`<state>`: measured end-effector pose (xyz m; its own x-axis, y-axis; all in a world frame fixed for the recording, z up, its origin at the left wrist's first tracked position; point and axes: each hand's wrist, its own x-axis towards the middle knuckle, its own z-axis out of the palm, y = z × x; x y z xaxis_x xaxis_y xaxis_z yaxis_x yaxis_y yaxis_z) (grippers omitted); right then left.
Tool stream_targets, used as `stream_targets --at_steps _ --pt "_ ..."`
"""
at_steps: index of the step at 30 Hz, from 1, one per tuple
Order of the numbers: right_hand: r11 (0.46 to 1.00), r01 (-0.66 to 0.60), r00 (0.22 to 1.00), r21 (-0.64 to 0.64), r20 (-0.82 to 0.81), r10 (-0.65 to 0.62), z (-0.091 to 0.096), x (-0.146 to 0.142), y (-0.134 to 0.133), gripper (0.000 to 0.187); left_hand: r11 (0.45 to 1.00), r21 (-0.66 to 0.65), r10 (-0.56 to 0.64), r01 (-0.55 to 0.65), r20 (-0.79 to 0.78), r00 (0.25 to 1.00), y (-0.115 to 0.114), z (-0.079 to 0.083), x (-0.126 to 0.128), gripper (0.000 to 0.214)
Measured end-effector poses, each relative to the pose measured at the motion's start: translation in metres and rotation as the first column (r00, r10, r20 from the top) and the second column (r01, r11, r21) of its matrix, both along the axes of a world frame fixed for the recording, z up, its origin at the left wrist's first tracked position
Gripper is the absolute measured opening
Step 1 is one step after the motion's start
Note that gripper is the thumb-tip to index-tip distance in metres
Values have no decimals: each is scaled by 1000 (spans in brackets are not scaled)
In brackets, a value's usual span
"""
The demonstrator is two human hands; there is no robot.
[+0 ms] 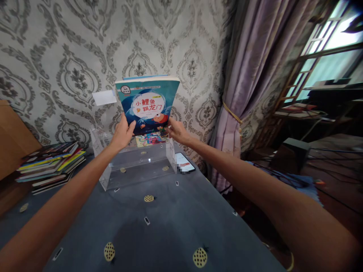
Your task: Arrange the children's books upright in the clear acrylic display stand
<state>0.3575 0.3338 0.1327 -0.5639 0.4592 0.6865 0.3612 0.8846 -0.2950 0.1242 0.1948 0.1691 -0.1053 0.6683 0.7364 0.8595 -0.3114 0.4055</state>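
Observation:
A teal picture book (150, 102) with red Chinese lettering and a cartoon fish is held upright, cover facing me. My left hand (123, 132) grips its lower left edge, thumb on the cover. Its lower right corner is pinched by my right hand (176, 130). A light-blue edge shows behind its top, so another book may be there. Below the book stands a clear acrylic stepped rack (138, 168), partly hidden by my hands and the book. A colourful book or picture (151, 139) shows at the rack's back, just under the teal book.
On the left of the dark patterned tablecloth (159, 234) lies a stack of books (53, 164) beside a brown box (17, 139). A phone (184, 162) lies right of the rack. Wallpaper rises behind; a purple curtain (252, 75) hangs past the table's right edge.

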Motion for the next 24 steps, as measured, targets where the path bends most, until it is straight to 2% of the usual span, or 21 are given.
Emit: stream_targets --at_steps 6,10,24 --pt "999 -3 999 -33 -43 2 4 2 -6 30 1000 -21 -4 5 16 1000 1 3 -2 60" --pt "1000 -6 999 -26 -49 4 6 3 -7 26 999 -33 27 -27 11 1000 0 8 0 54" --pt "999 6 1000 -53 18 -5 11 5 -11 43 993 -103 62 -55 71 996 -2 15 7 43"
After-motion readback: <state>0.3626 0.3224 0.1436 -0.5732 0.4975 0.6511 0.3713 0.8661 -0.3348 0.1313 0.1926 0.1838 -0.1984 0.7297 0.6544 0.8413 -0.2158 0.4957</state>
